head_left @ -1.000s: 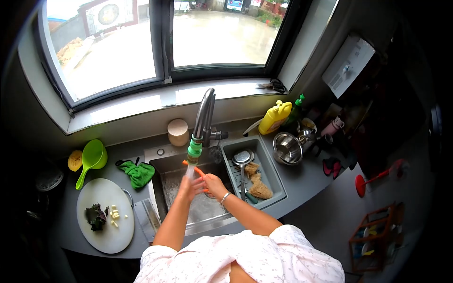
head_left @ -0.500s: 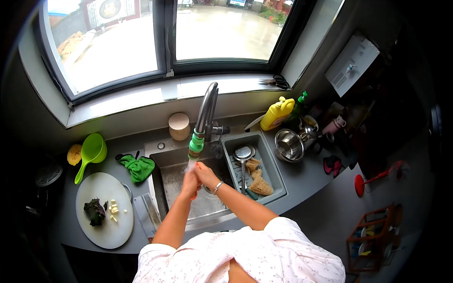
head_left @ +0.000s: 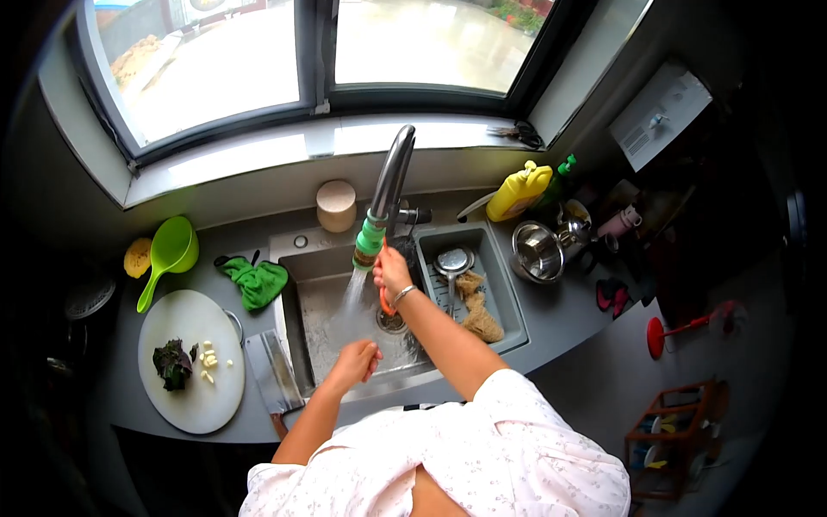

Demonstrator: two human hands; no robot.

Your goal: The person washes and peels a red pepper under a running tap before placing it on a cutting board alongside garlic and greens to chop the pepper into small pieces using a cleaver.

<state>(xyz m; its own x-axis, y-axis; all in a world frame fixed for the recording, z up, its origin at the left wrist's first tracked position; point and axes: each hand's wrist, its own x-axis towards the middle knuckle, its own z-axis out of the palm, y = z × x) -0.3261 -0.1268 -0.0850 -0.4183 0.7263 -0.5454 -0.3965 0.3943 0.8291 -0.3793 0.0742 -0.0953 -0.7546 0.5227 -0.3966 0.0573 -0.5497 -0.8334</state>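
Observation:
My right hand (head_left: 393, 272) is closed around a slim orange tool (head_left: 386, 302), whose ends show above and below the fingers; its kind I cannot make out. It is beside the green nozzle (head_left: 369, 241) of the faucet (head_left: 395, 172), which sprays water into the steel sink (head_left: 319, 302). Lower down, over the sink's front edge, my left hand (head_left: 355, 362) has its fingers curled in, with nothing visible in them. A cleaver (head_left: 272, 370) lies left of the sink. Beyond it, a white round cutting board (head_left: 177, 314) bears dark purple leaves (head_left: 174, 365) and peeled garlic cloves (head_left: 208, 355).
A grey basin (head_left: 513, 314) at the sink's right holds a ladle and tan scrubbers (head_left: 482, 324). Steel bowls (head_left: 538, 252) and a yellow bottle (head_left: 519, 191) stand farther right. A green cloth (head_left: 256, 280) and green dipper (head_left: 175, 246) lie left.
My hands, together under the water before, are now apart. The left has dropped toward the front edge; the right has risen beside the nozzle, and an orange tool now shows in it.

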